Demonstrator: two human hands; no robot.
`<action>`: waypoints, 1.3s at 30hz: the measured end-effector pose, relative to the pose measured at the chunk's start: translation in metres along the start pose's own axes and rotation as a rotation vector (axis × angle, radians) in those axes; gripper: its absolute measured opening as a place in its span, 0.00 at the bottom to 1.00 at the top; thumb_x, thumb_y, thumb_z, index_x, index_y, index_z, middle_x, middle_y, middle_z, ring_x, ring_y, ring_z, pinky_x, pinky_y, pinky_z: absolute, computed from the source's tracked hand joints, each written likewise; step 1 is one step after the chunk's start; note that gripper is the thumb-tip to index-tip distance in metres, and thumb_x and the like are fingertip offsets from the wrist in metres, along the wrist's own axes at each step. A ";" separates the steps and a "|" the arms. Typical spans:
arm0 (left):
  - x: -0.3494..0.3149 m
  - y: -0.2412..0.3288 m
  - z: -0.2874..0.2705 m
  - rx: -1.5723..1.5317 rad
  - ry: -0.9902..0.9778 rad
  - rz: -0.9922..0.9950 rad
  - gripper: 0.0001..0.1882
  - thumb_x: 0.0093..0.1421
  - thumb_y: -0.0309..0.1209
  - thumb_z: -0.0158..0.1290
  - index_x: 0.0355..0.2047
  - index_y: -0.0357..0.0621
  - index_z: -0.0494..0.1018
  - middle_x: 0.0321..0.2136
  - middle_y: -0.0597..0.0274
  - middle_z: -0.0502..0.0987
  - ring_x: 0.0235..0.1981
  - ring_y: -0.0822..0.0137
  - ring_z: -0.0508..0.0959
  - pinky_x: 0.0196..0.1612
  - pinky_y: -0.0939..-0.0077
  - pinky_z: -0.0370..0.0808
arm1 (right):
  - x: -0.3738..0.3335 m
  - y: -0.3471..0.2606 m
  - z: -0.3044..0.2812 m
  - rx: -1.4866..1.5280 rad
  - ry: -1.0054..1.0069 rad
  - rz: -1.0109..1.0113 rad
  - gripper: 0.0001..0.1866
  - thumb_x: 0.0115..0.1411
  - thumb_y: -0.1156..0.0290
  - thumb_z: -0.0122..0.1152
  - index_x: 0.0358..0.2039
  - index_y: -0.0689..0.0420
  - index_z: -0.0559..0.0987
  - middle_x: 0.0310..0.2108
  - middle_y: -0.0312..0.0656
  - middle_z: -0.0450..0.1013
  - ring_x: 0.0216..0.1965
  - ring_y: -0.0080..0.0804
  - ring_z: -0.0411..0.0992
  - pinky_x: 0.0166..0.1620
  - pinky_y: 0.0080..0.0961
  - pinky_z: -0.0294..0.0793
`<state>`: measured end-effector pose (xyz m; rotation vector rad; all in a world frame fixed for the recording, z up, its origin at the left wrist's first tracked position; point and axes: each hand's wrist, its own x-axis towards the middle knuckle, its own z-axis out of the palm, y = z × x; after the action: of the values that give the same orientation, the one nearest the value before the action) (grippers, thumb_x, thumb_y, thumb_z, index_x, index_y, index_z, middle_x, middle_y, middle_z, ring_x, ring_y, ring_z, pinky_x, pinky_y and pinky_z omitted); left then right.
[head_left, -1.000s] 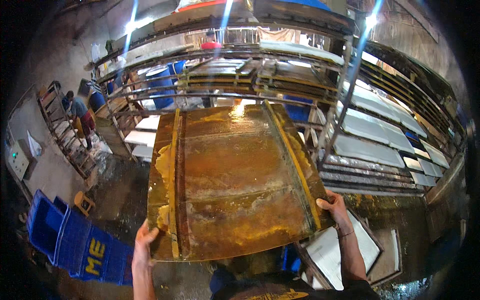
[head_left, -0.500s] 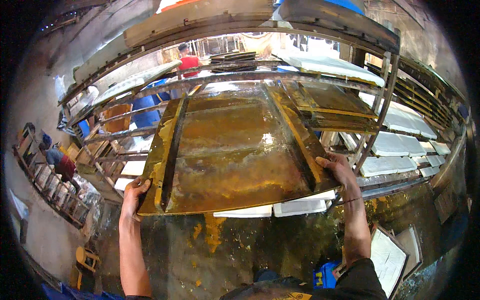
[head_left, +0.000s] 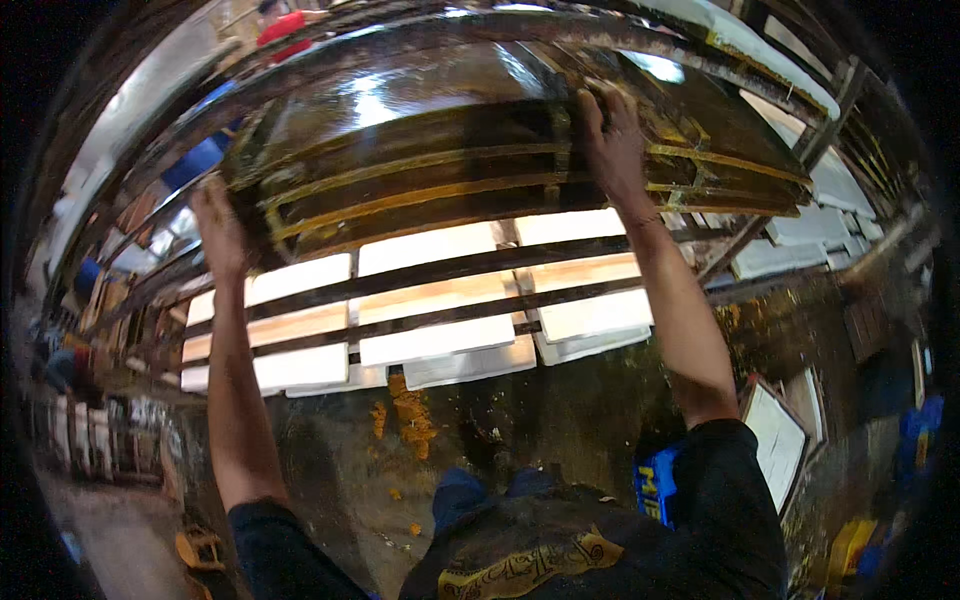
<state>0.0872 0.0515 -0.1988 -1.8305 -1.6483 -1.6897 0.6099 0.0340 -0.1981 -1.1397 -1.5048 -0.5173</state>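
Observation:
A wet, dark brown wooden board [head_left: 430, 95] with raised battens lies in the wooden rack ahead, above other wood-edged boards [head_left: 420, 190]. Glare shines off its top. My left hand [head_left: 217, 222] reaches up beside the board's left edge, and motion blur hides how its fingers are set. At the right edge, close to a batten, my right hand [head_left: 614, 140] has its fingers bent over the board. Both arms are stretched forward over the rack.
Below the boards, white slabs [head_left: 435, 340] sit on dark rack slats. More wood-edged boards [head_left: 720, 170] lie to the right. A blue container [head_left: 655, 485] and a leaning white panel [head_left: 775, 440] are near my right arm. A person in red [head_left: 283, 35] is beyond the rack.
The board has gone forward, away from me, into the rack, and my hands have followed. My view has tipped downward, showing the slabs below and my torso.

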 end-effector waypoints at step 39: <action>-0.608 -0.055 0.618 0.188 -1.143 -0.166 0.29 0.69 0.41 0.41 0.62 0.29 0.57 0.52 0.36 0.71 0.51 0.46 0.72 0.56 0.58 0.67 | -0.564 0.547 0.040 -0.468 -0.424 0.641 0.38 0.59 0.54 0.56 0.64 0.62 0.61 0.65 0.57 0.55 0.68 0.55 0.50 0.69 0.56 0.43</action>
<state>0.5657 0.1581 -0.9160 -2.8114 -2.2036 -0.3599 1.0098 0.0962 -0.8724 -2.1015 -1.2800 -0.1825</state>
